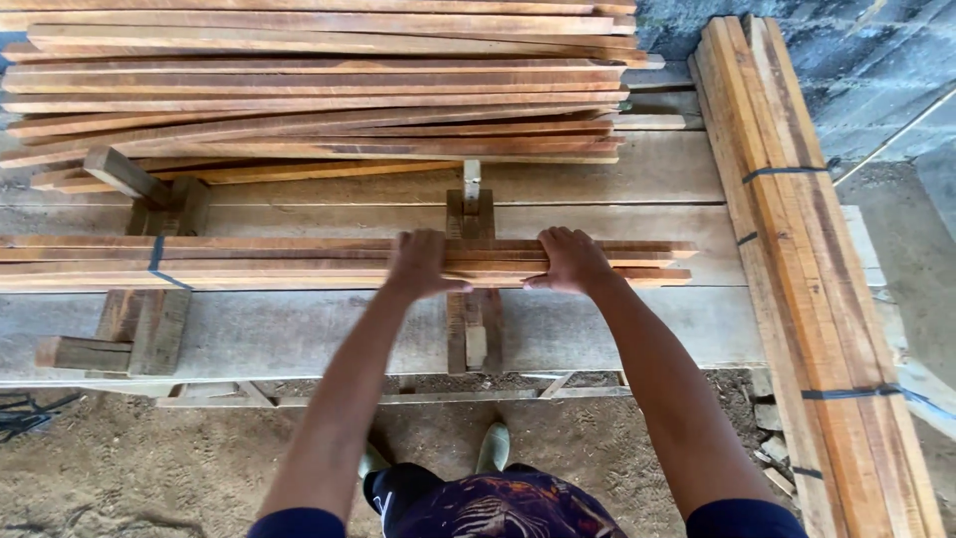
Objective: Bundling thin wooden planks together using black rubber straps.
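A flat bundle of thin reddish wood slats (249, 263) lies lengthwise across a grey plank workbench (617, 329), resting on two small wooden block stands. My left hand (418, 263) lies palm down on top of the bundle near its middle, fingers over the slats. My right hand (572, 261) presses on the same bundle further right, thumb hooked at its near edge. A dark strap (156, 261) wraps the bundle at its left part.
A big loose heap of long slats (319, 90) fills the back of the bench. A strapped bundle of longer slats (807, 259) leans along the right side. Wooden block stands (149, 329) sit under the bundle. Dirt floor and my boots lie below.
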